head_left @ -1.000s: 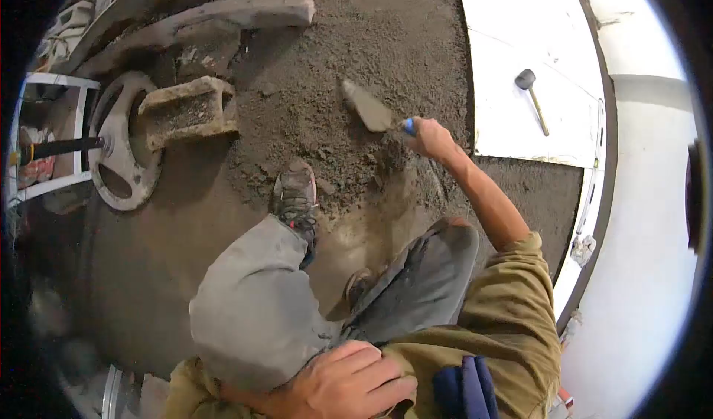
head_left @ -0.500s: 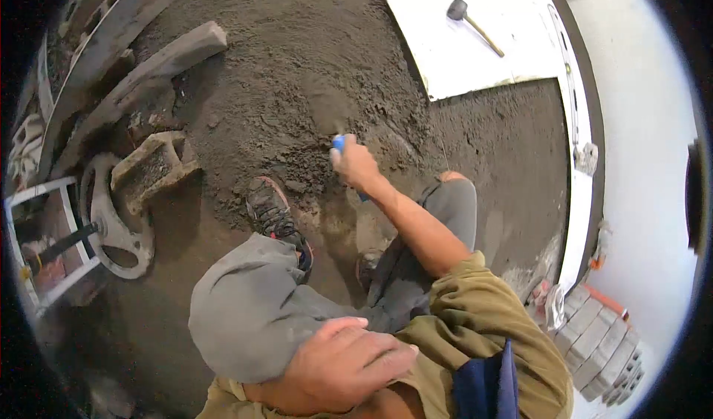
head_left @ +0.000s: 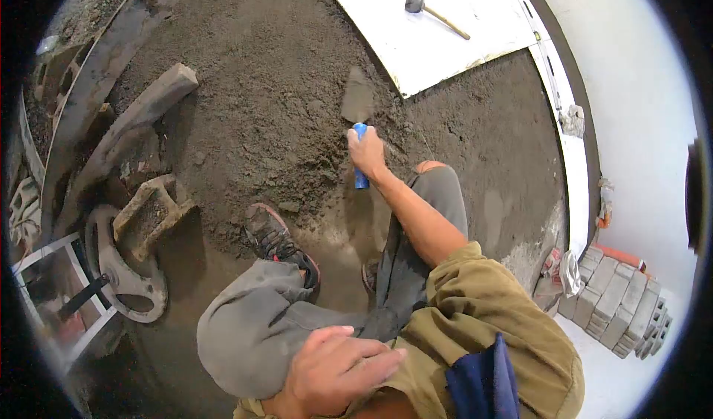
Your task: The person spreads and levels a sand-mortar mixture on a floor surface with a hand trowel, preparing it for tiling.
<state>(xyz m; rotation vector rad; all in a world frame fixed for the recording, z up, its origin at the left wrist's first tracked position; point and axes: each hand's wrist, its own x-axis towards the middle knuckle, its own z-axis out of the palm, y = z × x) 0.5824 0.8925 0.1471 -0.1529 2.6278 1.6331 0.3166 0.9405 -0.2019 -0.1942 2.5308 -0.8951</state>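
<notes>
My right hand (head_left: 368,153) grips the blue handle of a trowel (head_left: 358,100). Its mortar-coated blade points away from me over a heap of dark sand mortar (head_left: 282,115). My left hand (head_left: 334,371) rests flat on my left knee in grey trousers, fingers spread, holding nothing. I am crouched, with one shoe (head_left: 276,241) planted at the edge of the mortar bed.
A rubber mallet (head_left: 432,11) lies on a laid white tile (head_left: 438,44) beyond the mortar. Grey paving bricks (head_left: 615,300) are stacked at the right by the wall. A hollow block (head_left: 152,210), a wheel (head_left: 122,267) and long concrete pieces (head_left: 134,118) sit at the left.
My right hand has lifted the trowel blade out of the mortar and swung it toward the white tile. The view has shifted, bringing the brick stack into sight. My left hand stays on the knee.
</notes>
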